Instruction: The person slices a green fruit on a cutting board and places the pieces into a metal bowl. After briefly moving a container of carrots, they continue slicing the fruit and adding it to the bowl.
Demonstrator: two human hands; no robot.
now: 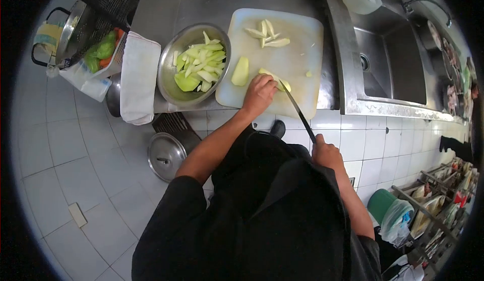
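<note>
My right hand (327, 152) is wrapped round the handle of a long knife (298, 108). The blade's tip rests at a pale green vegetable piece (283, 85) on the white cutting board (307, 59). My left hand (261, 94) presses that piece down with its fingers bent together, just left of the blade. Another thick piece (240, 71) lies to the left of my left hand. Several cut sticks (268, 33) sit near the board's far edge. Left of the board, a metal bowl (167, 74) holds many green sticks.
A folded white cloth (139, 77) lies left of the bowl. Beyond it stands a basket with a green and orange vegetable bag (103, 51). A steel sink (388, 54) is on the right. Below the counter are a round metal lid (166, 156) and a green bin (381, 204).
</note>
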